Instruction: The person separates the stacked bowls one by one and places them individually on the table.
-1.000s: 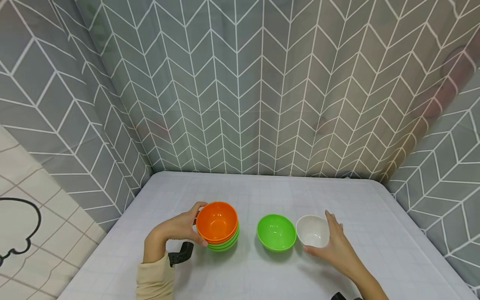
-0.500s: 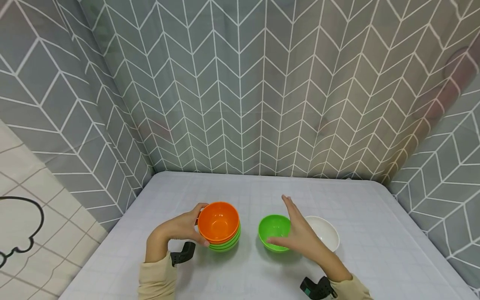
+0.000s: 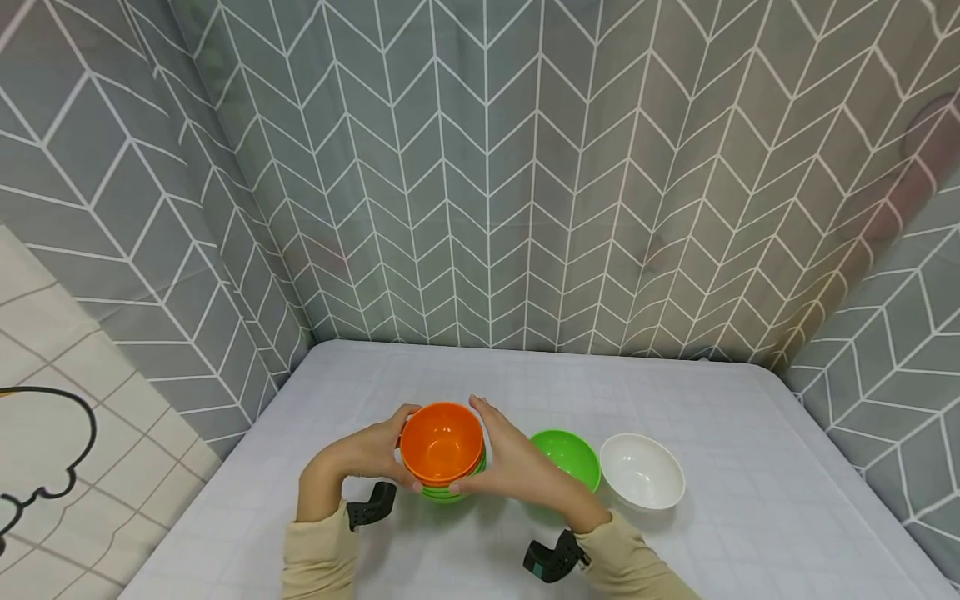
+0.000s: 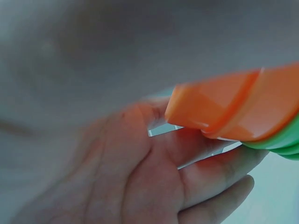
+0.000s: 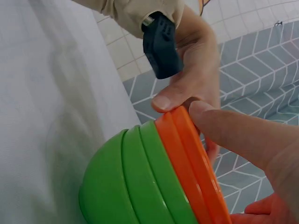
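A stack of bowls stands on the table, two orange bowls above several green bowls. My left hand holds the stack's left side, thumb in front and fingers behind. In the left wrist view its fingers reach along the orange wall. On the opposite side, my right hand spans the orange rim. The right wrist view has its thumb on the rim of the upper orange bowl and a fingertip at the rim lower down. Part of the stack's front is hidden by both thumbs.
Right of the stack sits a single green bowl, partly covered by my right hand and forearm. Beside it is a white bowl. A white cloth covers the table, and a patterned grey curtain hangs behind its far edge.
My right hand has let go of the white bowl, now beside the single green one, and moved left over the green bowl to the stack. My left hand has stayed on the stack.
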Demonstrator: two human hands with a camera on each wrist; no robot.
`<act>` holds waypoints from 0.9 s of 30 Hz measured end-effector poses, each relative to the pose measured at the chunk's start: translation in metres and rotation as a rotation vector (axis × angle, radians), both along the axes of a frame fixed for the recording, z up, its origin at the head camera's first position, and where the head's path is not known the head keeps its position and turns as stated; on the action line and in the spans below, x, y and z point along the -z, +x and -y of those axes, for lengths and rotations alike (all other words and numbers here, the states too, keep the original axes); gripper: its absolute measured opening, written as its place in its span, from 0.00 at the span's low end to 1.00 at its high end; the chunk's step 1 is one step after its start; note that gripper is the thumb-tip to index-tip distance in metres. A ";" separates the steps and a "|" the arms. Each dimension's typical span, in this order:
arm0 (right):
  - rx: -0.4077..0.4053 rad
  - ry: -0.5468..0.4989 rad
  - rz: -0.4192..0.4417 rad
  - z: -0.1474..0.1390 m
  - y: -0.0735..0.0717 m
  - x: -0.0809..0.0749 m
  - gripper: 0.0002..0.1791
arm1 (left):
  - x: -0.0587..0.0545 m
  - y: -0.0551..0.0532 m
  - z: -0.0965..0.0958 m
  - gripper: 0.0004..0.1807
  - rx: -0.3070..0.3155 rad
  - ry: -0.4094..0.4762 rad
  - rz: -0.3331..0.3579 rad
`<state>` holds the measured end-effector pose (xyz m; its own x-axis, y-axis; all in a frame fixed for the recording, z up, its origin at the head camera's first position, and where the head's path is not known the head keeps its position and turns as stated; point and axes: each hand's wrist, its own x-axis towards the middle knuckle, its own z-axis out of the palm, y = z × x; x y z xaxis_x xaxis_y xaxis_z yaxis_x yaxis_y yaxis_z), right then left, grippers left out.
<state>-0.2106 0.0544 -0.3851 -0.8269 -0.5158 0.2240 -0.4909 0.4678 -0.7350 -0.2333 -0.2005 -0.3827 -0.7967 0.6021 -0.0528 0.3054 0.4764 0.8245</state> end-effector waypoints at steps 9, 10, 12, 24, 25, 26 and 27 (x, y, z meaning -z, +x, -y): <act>-0.044 -0.003 0.000 0.019 -0.014 0.010 0.66 | 0.001 -0.001 0.000 0.52 0.003 0.005 -0.009; -0.039 0.000 -0.006 0.020 -0.015 0.011 0.66 | 0.001 -0.001 0.000 0.52 0.002 0.004 -0.009; -0.024 0.001 -0.017 0.021 -0.015 0.011 0.66 | 0.000 -0.001 -0.001 0.52 -0.006 -0.004 -0.008; 0.045 -0.049 -0.019 0.020 -0.010 0.002 0.65 | 0.001 0.000 -0.001 0.51 -0.007 -0.008 -0.010; 0.058 -0.048 -0.016 0.019 -0.009 0.000 0.65 | 0.001 0.000 0.000 0.52 -0.009 -0.005 -0.005; 0.069 -0.050 -0.013 0.018 -0.008 -0.003 0.65 | 0.001 0.000 0.000 0.52 -0.011 -0.005 0.000; 0.079 -0.053 -0.007 0.017 -0.006 -0.006 0.65 | 0.001 0.000 0.000 0.52 -0.013 -0.009 0.001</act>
